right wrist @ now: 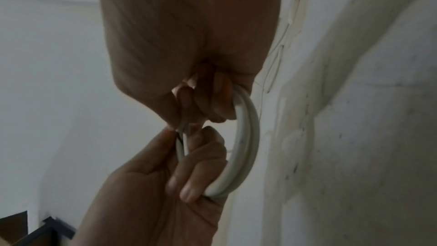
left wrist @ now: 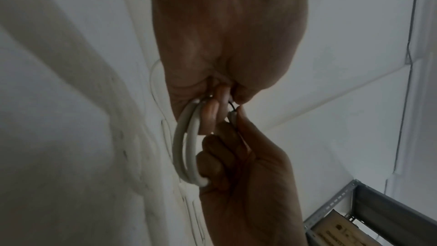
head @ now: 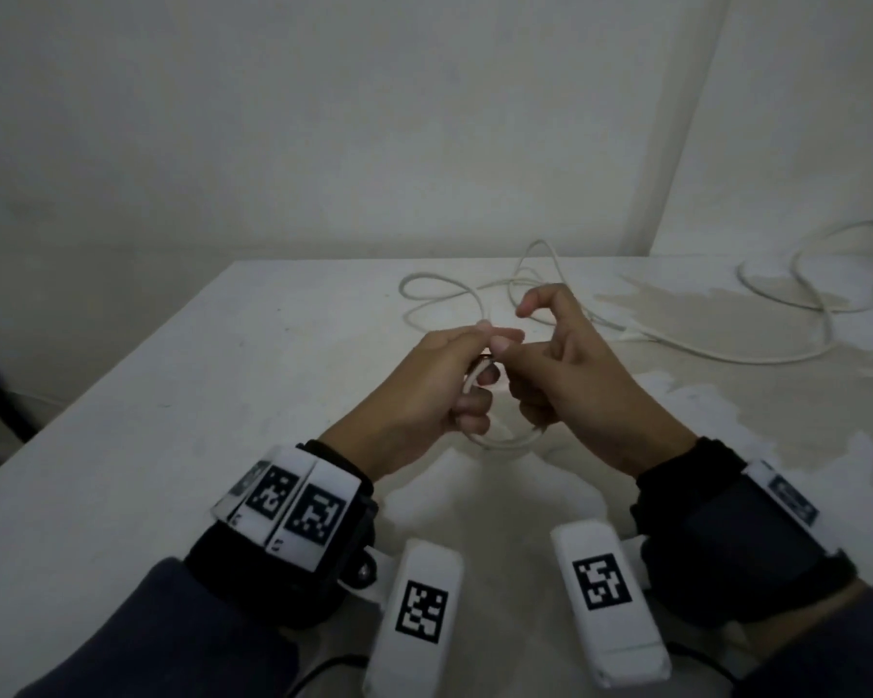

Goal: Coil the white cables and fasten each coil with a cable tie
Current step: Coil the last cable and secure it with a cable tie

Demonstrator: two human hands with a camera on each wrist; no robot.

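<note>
Both hands meet above the table [head: 122, 395]: the left hand [head: 424, 390] curls round a small white coil [left wrist: 187, 149] of two or so turns, while the right hand [head: 575, 390] grips its other side, thumb and finger pinching at a thin dark strand [left wrist: 232, 106], probably the cable tie. By my reckoning this coil is wound but not fastened, and two loose cables lie beyond the hands, one [head: 454, 294] just behind, another [head: 802, 294] farther right. Whether the tie is threaded is hidden by fingers.
</note>
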